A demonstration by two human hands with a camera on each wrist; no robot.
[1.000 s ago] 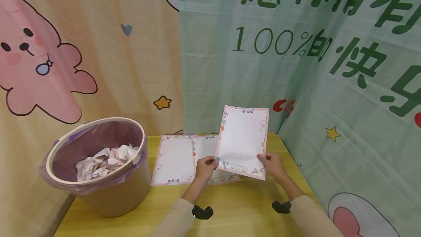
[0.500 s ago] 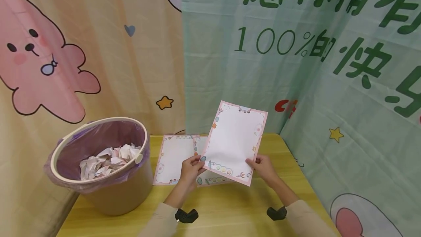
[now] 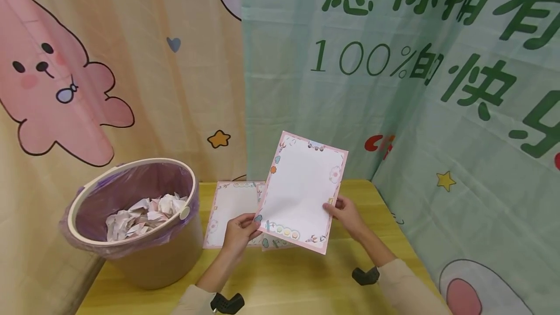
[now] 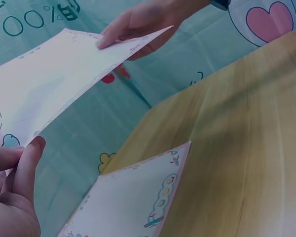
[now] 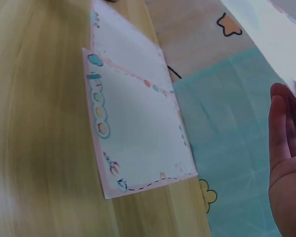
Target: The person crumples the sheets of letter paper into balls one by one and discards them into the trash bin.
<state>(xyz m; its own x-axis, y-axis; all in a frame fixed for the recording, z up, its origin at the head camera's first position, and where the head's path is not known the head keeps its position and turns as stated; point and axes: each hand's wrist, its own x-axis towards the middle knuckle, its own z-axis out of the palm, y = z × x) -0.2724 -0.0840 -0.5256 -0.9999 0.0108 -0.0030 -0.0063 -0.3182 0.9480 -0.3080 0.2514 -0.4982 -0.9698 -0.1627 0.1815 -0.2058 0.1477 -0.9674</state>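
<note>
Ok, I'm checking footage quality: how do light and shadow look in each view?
Head: warm, faint grey shading on the raised white pink-bordered paper sheet; left wrist: cooler, dimmer, dark shadow across the yellow wood-grain table; right wrist: also cooler, dimmer.

The held sheet (image 3: 302, 188) is smooth, matt paper with a printed border, thin and slightly bowed. The 2 flat sheets (image 5: 133, 123) are of similar smooth, printed paper. The table (image 3: 288, 286) shows wood grain under a smooth finish with a soft sheen. The bin (image 3: 162, 266) looks like smooth, low-gloss plastic, its cream rim (image 3: 73, 215) also plastic. The purple liner (image 3: 144, 179) is thin, wrinkled plastic film, faintly shiny. Crumpled paper (image 3: 146, 215) inside is rough and sharply creased. The peach drape (image 3: 197, 86) and green drape (image 3: 280, 86) are matt printed cloth with soft folds. The sleeves (image 3: 407, 286) are matt cloth; the 2 wrist devices (image 3: 227, 304) look like dull black plastic.
</note>
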